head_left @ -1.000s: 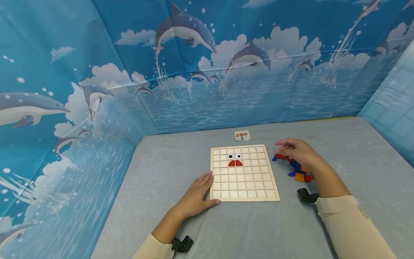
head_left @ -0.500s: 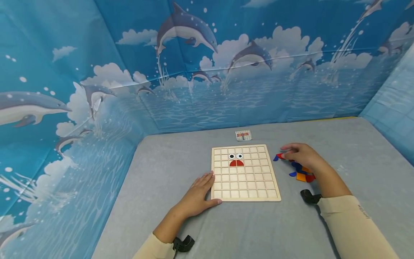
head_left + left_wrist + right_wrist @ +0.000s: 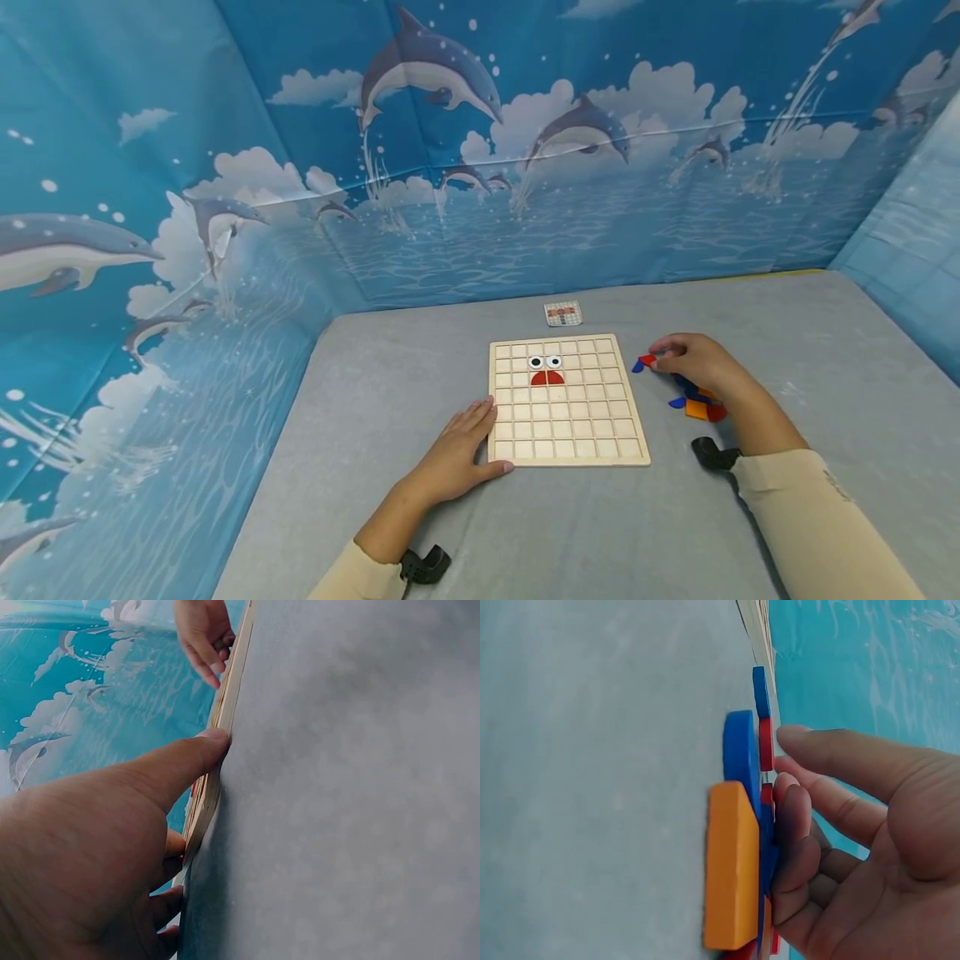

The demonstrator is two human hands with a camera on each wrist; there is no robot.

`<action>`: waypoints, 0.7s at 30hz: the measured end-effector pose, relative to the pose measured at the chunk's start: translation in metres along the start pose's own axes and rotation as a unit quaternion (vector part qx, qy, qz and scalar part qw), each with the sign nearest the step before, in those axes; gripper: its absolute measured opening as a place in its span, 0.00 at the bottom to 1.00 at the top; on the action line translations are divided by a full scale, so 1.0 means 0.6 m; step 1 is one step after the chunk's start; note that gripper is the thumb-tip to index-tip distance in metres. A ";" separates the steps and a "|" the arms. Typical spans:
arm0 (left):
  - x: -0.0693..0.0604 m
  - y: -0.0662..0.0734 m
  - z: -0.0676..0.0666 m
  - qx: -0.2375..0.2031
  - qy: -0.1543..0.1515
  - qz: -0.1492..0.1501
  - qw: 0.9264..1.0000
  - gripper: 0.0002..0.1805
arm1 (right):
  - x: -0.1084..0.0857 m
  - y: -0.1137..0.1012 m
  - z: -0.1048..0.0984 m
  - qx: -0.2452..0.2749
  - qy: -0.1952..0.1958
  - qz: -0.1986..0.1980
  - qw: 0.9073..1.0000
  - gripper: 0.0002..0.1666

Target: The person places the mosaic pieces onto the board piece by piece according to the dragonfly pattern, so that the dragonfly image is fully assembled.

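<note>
On the grey tabletop [image 3: 405, 367]: grid board [image 3: 561, 409] lying flat; patterned card [image 3: 562, 313] just beyond its far edge.
Board cells: two eye pieces [image 3: 536, 362] side by side, two red quarter-rounds [image 3: 538, 378] directly below; layout same as a second ago.
Left hand [image 3: 453, 462]: fingers straight along the board's left edge, thumb at the near edge; touching, pose unchanged.
Right hand [image 3: 701, 360]: at the loose pieces right of the board, thumb tip beside a red piece [image 3: 647, 360], lower fingers curled in; cannot tell whether it pinches the piece.
Loose pieces: blue piece [image 3: 637, 367] next to the red one; orange block [image 3: 696, 409] nearer the person.
Change: right fingertips, raised over the pieces a second ago, are now down by the red piece.
Meaning: judged as singling out one piece; nothing added to the board in this span.
</note>
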State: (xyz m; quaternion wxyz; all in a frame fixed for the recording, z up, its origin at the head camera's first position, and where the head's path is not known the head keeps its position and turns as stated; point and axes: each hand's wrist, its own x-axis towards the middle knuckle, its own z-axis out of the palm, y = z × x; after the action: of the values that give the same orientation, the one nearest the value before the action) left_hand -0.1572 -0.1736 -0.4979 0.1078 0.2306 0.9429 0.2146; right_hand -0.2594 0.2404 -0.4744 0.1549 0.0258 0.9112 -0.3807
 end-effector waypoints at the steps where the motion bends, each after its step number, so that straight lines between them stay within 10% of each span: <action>1: 0.000 -0.001 0.000 0.000 0.000 0.000 1.000 0.50 | 0.001 -0.001 0.001 -0.004 0.001 0.000 1.000 0.27; 21: 0.000 -0.001 -0.001 -0.002 -0.005 0.000 1.000 0.51 | 0.002 -0.002 0.005 -0.023 0.022 0.001 1.000 0.25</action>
State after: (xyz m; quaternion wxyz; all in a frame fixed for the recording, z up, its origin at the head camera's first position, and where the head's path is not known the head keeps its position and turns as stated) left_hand -0.1578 -0.1744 -0.4980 0.1127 0.2315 0.9419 0.2159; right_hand -0.2597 0.2371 -0.4758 0.1360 0.0317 0.9228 -0.3591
